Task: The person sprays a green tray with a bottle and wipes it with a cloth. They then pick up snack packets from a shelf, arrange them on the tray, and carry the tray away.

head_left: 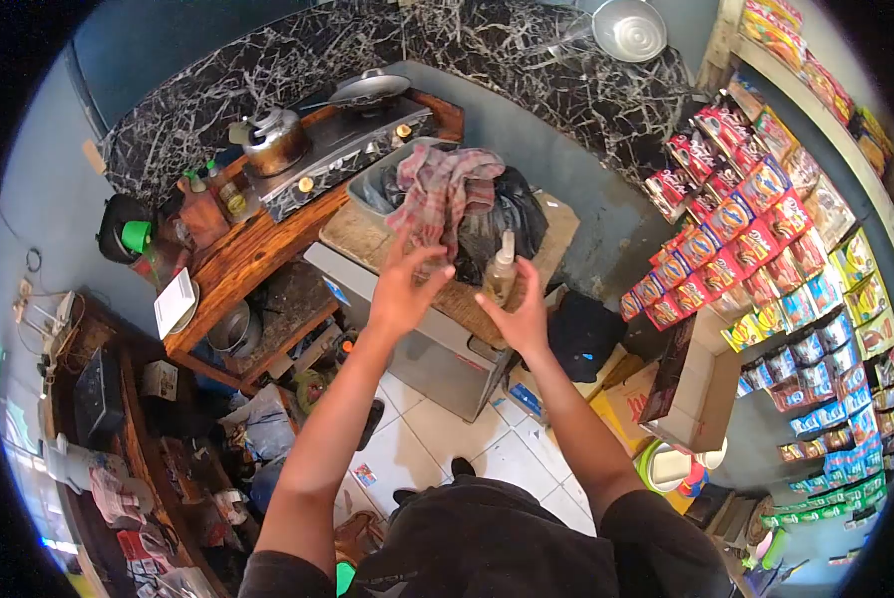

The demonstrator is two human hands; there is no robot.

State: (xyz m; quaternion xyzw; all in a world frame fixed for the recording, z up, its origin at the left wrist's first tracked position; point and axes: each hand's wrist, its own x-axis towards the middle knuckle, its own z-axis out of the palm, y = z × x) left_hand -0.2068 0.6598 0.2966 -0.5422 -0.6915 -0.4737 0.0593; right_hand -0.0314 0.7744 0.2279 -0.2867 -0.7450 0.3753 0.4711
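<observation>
My left hand [405, 291] is raised over the front of a grey cabinet, its fingers apart and holding nothing that I can make out. Just behind it, a red-and-white checked cloth [445, 189] lies draped over a grey tub [372, 189]. The thumb and fingers of my right hand [520, 317] are around a small clear bottle [501, 274] with a whitish nozzle top and yellowish contents. The bottle is upright, its lower part partly covered by my thumb. A black plastic bag [522, 214] sits behind it on the cabinet's worn wooden top [558, 224].
A gas stove [352, 164] bearing a kettle [275, 142] and a wok [370, 88] stands on the wooden counter at the back left. Sachet strips [736, 234] hang along the right wall. An open cardboard box [701, 384] is at my right. White tiles [407, 453] cover the floor.
</observation>
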